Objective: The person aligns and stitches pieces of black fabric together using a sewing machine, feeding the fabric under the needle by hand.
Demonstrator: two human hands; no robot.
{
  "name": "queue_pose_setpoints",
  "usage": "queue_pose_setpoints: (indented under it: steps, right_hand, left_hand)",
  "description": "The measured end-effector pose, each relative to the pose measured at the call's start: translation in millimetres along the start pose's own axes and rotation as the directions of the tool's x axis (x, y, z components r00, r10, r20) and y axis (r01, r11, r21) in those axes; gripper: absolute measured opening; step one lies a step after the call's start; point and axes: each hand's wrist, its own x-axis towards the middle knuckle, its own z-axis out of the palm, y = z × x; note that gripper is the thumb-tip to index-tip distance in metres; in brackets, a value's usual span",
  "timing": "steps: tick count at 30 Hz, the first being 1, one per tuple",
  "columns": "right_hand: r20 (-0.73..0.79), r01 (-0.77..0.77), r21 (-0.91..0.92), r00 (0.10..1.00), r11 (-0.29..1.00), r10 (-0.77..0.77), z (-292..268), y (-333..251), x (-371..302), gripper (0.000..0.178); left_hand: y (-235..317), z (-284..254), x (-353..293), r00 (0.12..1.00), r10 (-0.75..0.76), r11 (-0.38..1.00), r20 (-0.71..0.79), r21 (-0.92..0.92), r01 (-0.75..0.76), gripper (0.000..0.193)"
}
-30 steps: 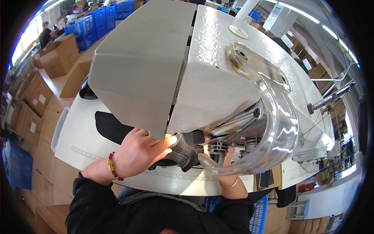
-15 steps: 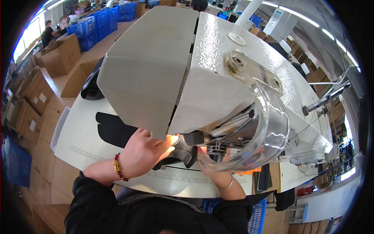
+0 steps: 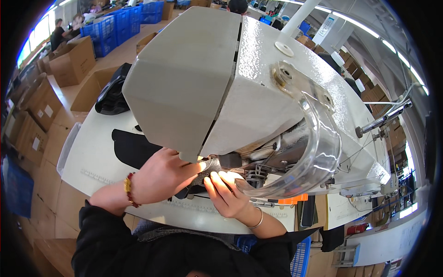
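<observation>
A large white sewing machine (image 3: 184, 69) fills the middle, and its head hides the stitching spot. Under its left front edge, my left hand (image 3: 161, 177) is closed on a dark grey textured fabric piece (image 3: 200, 180), thumb and fingers at its edge. On the near side of that same piece, my right hand (image 3: 229, 196) pinches it with the fingers together. To the left of my left hand, black fabric (image 3: 134, 148) lies flat on the white table (image 3: 92, 159); whether it joins the grey piece is hidden.
A clear curved guard (image 3: 318, 152) hangs close to the right of my right hand. A black bundle (image 3: 113, 92) sits at the table's far left. An orange object (image 3: 293, 199) and a dark phone-like slab (image 3: 308, 211) lie to the right. Cardboard boxes (image 3: 73, 62) stand on the floor.
My right hand has come left from beneath the guard and now pinches the fabric beside my left hand. My left hand stays on the fabric, shifted slightly. The whole view has shifted a little.
</observation>
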Motion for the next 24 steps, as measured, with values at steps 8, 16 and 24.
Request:
queue_pose_setpoints:
  steps: [8,16,24]
  right_hand:
    - [0.030,-0.034,0.054,0.999,0.998,0.032,-3,-2,4,0.024]
    - [0.132,0.135,0.051,0.981,0.989,-0.141,-9,21,5,0.041]
    - [0.136,0.125,0.085,0.981,0.988,-0.136,-7,9,-12,0.035]
  left_hand:
    - [-35,-42,4,0.905,0.058,0.938,0.421,-0.333,0.094,0.048]
    - [-25,-36,-1,0.882,0.047,0.942,0.469,-0.314,0.117,0.046]
    - [-11,-23,-8,0.944,0.075,0.997,0.321,-0.045,-0.064,0.056]
